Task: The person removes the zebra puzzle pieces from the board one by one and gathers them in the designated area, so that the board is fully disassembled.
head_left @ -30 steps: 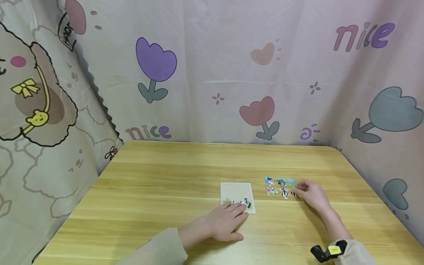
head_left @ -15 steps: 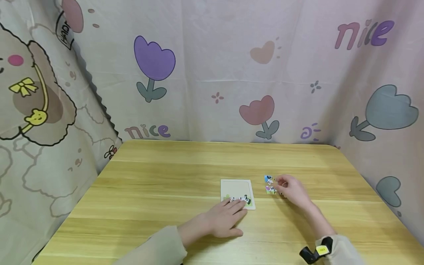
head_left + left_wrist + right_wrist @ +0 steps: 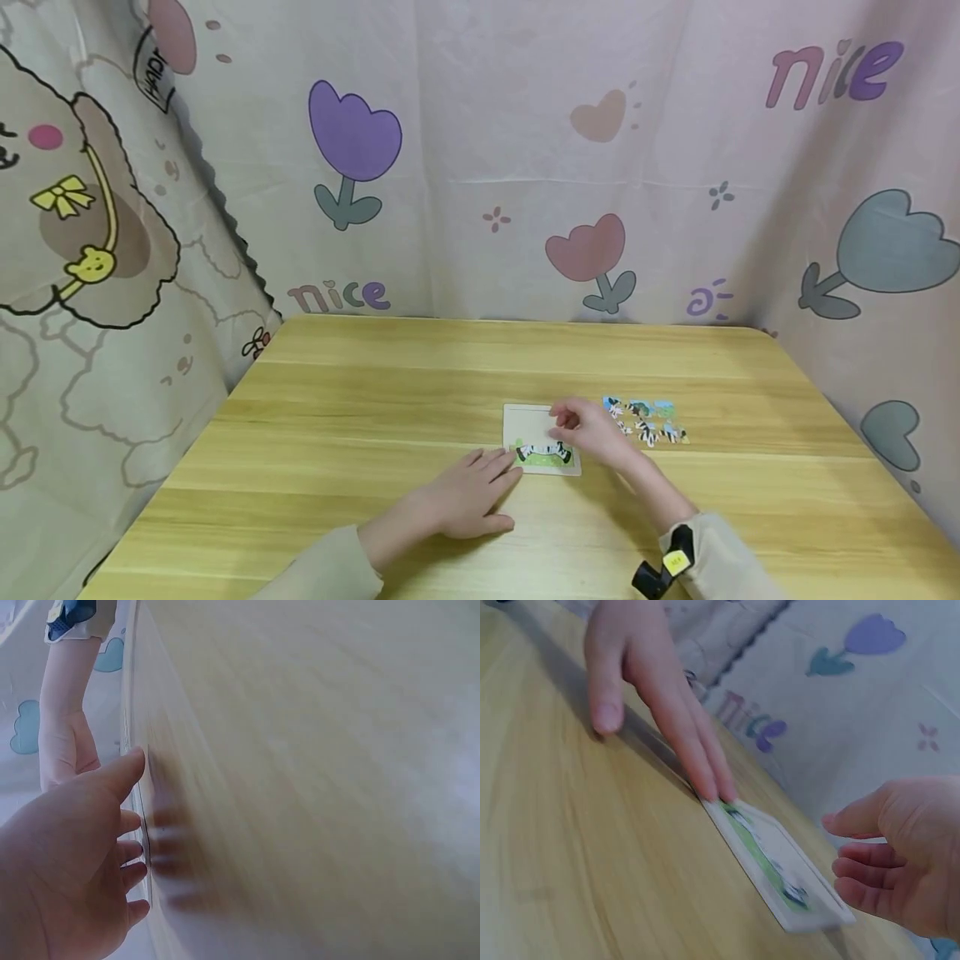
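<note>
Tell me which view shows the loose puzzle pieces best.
The head view: it looks down on the loose puzzle pieces, lying in two rows on the table, with the right hand hiding a little of them. In neither wrist view can any loose piece be made out.

I see a smooth, faintly glossy wood-grain table (image 3: 375, 392), a puzzle board (image 3: 525, 422) like matt card, and matt cloth in my sleeves (image 3: 330, 568) and the creased curtain (image 3: 472, 100).

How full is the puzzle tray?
Partly filled. In the puzzle tray, a printed zebra strip runs along the near edge, while the visible area beyond is plain cream; loose zebra puzzle pieces lie to its right.
</note>
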### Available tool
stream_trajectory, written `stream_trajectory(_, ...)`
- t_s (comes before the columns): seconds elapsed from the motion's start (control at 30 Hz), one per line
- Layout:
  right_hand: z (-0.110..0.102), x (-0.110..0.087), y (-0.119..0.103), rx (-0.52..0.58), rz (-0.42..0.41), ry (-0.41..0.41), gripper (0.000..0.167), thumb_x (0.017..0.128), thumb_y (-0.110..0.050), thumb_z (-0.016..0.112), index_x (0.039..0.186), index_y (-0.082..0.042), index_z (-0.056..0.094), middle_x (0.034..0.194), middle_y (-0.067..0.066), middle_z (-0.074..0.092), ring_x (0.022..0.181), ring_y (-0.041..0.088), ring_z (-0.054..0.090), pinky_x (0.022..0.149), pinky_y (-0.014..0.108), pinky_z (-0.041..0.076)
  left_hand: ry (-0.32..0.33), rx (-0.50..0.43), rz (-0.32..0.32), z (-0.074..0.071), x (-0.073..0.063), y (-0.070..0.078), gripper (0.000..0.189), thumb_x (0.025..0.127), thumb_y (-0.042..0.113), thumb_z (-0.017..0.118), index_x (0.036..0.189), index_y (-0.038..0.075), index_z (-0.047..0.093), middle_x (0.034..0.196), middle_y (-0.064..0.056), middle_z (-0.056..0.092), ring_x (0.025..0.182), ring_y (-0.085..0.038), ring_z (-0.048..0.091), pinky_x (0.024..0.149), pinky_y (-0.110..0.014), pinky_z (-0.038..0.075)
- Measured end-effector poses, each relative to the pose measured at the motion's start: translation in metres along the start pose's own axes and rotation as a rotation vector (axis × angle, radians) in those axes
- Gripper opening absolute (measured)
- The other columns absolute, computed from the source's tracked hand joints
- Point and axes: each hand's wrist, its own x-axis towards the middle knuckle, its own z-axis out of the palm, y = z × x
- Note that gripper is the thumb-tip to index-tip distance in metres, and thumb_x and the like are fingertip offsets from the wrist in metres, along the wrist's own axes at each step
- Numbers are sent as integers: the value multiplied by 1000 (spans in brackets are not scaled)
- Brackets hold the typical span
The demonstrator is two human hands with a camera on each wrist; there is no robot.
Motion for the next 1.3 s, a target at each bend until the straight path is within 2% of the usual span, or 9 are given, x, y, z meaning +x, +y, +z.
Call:
stream_trajectory(0.17, 18, 4, -12, 33, -76, -81, 24, 79, -4, 70, 99, 3, 61, 78, -1, 56, 70, 11, 53, 60, 22, 47, -4, -26, -19, 1, -7, -3, 71, 92, 57, 38, 146, 11, 30, 151, -9, 23, 138, -23, 20, 111, -43, 20)
stream_trajectory(0.33, 34, 5, -16, 38, -102, -147, 22, 77, 1, 69, 97, 1, 61, 76, -2, 56, 68, 9, 53, 61, 21, 47, -11, -57, -28, 2, -11, -4, 70, 92, 56, 39, 146, 11, 29, 152, -9, 22, 139, -23, 18, 111, -43, 20)
stream_trajectory(0.57, 43, 4, -19, -59, -100, -145, 26, 69, 5, 72, 94, 3, 62, 76, 3, 55, 69, 11, 51, 61, 23, 46, 12, -50, -17, 2, -13, -4, 69, 93, 53, 41, 145, 10, 30, 151, -10, 23, 138, -24, 21, 110, -43, 21)
stream_trajectory(0.8, 46, 6, -23, -163, -109, -152, 22, 65, 0, 73, 85, 0, 63, 73, 2, 48, 70, 14, 43, 61, 26, 40, 24, -16, -16, -1, -14, -4, 68, 92, 52, 43, 144, 9, 33, 150, -11, 27, 137, -23, 24, 110, -42, 23)
stream_trajectory(1.03, 46, 9, -22, -79, -33, -196, 26, 67, 2, 72, 86, -3, 56, 75, 3, 49, 69, 14, 45, 58, 25, 40, 5, -32, -20, -4, -14, -3, 68, 93, 52, 44, 145, 9, 32, 150, -10, 26, 137, -23, 23, 110, -42, 22)
stream_trajectory(1.3, 47, 8, -20, -15, -69, -157, 23, 76, 7, 64, 89, -4, 49, 73, 0, 50, 67, 13, 48, 57, 25, 43, 14, -31, -24, -2, -12, -4, 69, 92, 52, 44, 145, 9, 32, 150, -11, 25, 137, -23, 23, 110, -42, 21)
